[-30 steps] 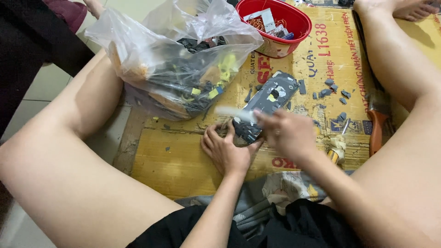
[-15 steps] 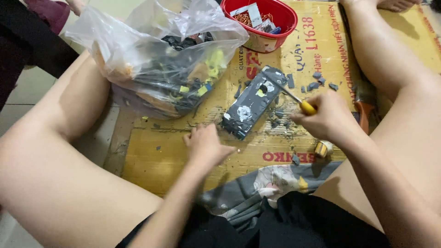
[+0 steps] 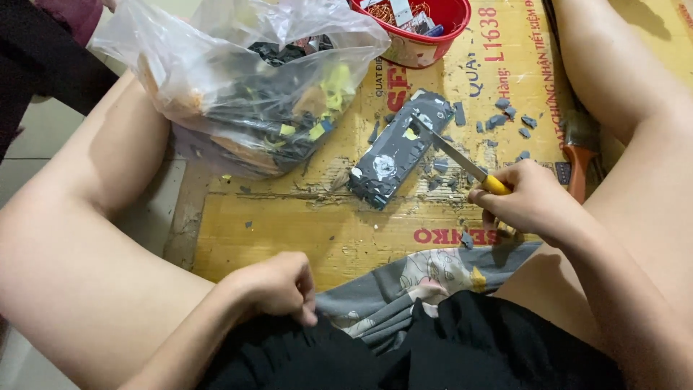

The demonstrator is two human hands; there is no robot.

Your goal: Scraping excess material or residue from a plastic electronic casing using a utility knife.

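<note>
— What did the right hand have?

— It was closed around the yellow handle of a slim metal-bladed knife. The blade ran up and away from the knuckles, its tip touching the far end of a dark grey, oblong plastic device casing lying just beyond that hand on the flattened yellow cardboard sheet.

— And the left hand?

— Curled into a loose fist, holding nothing I could see, resting at the near edge of the cardboard against black fabric, well apart from the casing.

— What lay further out?

— Small grey plastic chips were scattered past the right hand, around the casing. An orange-handled tool lay just to that hand's right, beside the leg. Beyond the left hand sat a clear plastic bag of dark and yellow parts, and farthest off a red plastic bowl.
</note>
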